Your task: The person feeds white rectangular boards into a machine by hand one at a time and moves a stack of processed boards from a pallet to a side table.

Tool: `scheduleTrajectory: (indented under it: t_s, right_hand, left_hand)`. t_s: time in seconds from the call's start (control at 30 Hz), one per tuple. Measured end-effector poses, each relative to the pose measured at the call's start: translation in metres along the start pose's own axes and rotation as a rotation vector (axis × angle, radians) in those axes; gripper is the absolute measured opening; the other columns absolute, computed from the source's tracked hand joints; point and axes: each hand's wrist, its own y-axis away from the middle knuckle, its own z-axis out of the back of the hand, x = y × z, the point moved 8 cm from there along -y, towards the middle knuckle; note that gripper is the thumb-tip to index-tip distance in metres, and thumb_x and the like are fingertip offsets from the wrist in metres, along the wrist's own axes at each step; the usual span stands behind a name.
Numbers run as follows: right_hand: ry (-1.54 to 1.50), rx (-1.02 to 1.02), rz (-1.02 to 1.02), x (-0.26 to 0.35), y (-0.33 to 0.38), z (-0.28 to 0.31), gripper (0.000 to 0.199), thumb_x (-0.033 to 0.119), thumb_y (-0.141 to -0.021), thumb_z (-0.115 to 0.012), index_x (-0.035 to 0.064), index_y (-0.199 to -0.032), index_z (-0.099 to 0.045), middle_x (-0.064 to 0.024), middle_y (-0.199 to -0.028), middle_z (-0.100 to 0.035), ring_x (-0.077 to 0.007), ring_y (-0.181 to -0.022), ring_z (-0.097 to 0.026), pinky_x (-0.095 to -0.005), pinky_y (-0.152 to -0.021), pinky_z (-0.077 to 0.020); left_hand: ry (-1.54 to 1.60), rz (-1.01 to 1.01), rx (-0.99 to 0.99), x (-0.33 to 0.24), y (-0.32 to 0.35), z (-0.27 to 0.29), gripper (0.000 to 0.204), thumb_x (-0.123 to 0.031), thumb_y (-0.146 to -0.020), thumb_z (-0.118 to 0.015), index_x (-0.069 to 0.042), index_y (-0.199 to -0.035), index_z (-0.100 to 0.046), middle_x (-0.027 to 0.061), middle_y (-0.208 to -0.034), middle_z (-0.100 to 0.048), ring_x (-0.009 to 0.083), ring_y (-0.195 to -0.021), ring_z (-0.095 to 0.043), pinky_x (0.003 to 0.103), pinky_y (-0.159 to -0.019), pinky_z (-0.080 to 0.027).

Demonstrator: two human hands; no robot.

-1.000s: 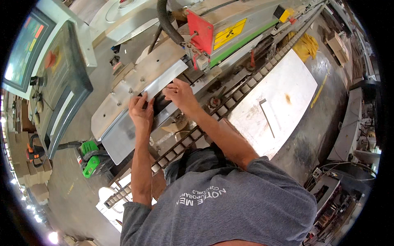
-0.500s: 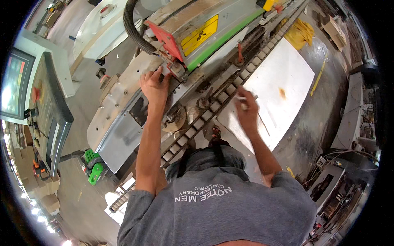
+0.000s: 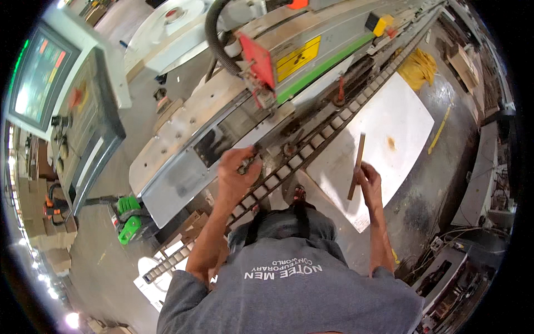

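Observation:
My right hand (image 3: 369,182) is closed on a thin, narrow brown strip (image 3: 359,161), held upright by its lower part over a white panel (image 3: 403,131). My left hand (image 3: 240,171) is at the near edge of a large grey-and-green machine (image 3: 334,33). Its fingers curl round a small dark metal part that I cannot make out clearly. Just past it lies a dark opening (image 3: 211,147) in the machine's metal bed (image 3: 178,186). Beside that hand runs a rail of pale square pads (image 3: 292,162).
A red guard (image 3: 257,58) and a ribbed hose (image 3: 214,39) rise over the bed. On the left stands a control console (image 3: 89,111) with a lit screen (image 3: 40,78). A yellow cloth (image 3: 418,69) lies beyond the panel. Cables and equipment (image 3: 445,261) fill the right side.
My left hand has come away from beside the red guard, back toward me along the machine's edge. My right hand has shifted right, lifting the strip more upright.

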Motion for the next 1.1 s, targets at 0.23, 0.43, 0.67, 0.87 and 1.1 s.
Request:
scheduleTrajectory:
  t_s: [0.23, 0.43, 0.67, 0.87, 1.1]
  right_hand:
    - [-0.978, 0.354, 0.204, 0.123, 0.021, -0.199, 0.03, 0.02, -0.099, -0.058, 0.0013, -0.123, -0.056, -0.0081, -0.115, -0.061, -0.0172, -0.103, -0.059, -0.034, -0.092, -0.0501]
    - [-0.659, 0.663, 0.212, 0.167, 0.037, -0.317, 0.039, 0.02, -0.1, -0.058, -0.0045, -0.13, -0.051, -0.0084, -0.114, -0.061, -0.0177, -0.104, -0.06, -0.036, -0.091, -0.0519]
    - [-0.673, 0.717, -0.003, 0.144, 0.049, -0.41, 0.075, 0.014, -0.096, -0.063, -0.0124, -0.15, -0.019, -0.0186, -0.122, -0.059, -0.0207, -0.097, -0.064, -0.0346, -0.082, -0.0601]
    - [-0.585, 0.707, 0.043, 0.172, 0.055, -0.43, 0.076, 0.016, -0.098, -0.062, -0.0094, -0.152, -0.014, -0.0284, -0.146, -0.04, -0.0248, -0.116, -0.058, -0.0363, -0.093, -0.055]
    - [-0.53, 0.741, 0.086, 0.17, 0.045, -0.438, 0.052, 0.015, -0.096, -0.062, -0.0131, -0.131, -0.036, -0.03, -0.142, -0.042, -0.0229, -0.114, -0.057, -0.0354, -0.089, -0.057]
  left_hand:
    - [0.023, -0.104, 0.283, -0.047, 0.042, -0.006, 0.066, -0.014, -0.077, -0.081, -0.003, -0.137, -0.057, 0.018, -0.111, -0.068, 0.0321, -0.098, -0.067, 0.039, -0.09, -0.054]
    - [-0.124, 0.124, -0.03, 0.044, 0.05, 0.104, 0.067, -0.006, -0.075, -0.083, -0.005, -0.137, -0.058, 0.0177, -0.117, -0.069, 0.0224, -0.099, -0.068, 0.036, -0.087, -0.057]
    - [-0.467, -0.034, -0.161, 0.075, 0.034, 0.171, 0.072, -0.006, -0.063, -0.087, -0.008, -0.131, -0.062, 0.0159, -0.114, -0.065, 0.0324, -0.101, -0.063, 0.043, -0.089, -0.052]
    - [-0.682, -0.125, -0.433, 0.09, 0.054, 0.201, 0.061, -0.012, -0.057, -0.089, -0.01, -0.116, -0.072, 0.0104, -0.097, -0.063, 0.0295, -0.092, -0.059, 0.043, -0.085, -0.047]
    - [-0.46, -0.093, -0.409, 0.098, 0.05, 0.19, 0.049, -0.01, -0.067, -0.085, -0.01, -0.115, -0.073, 0.0095, -0.084, -0.064, 0.0288, -0.082, -0.059, 0.041, -0.079, -0.048]
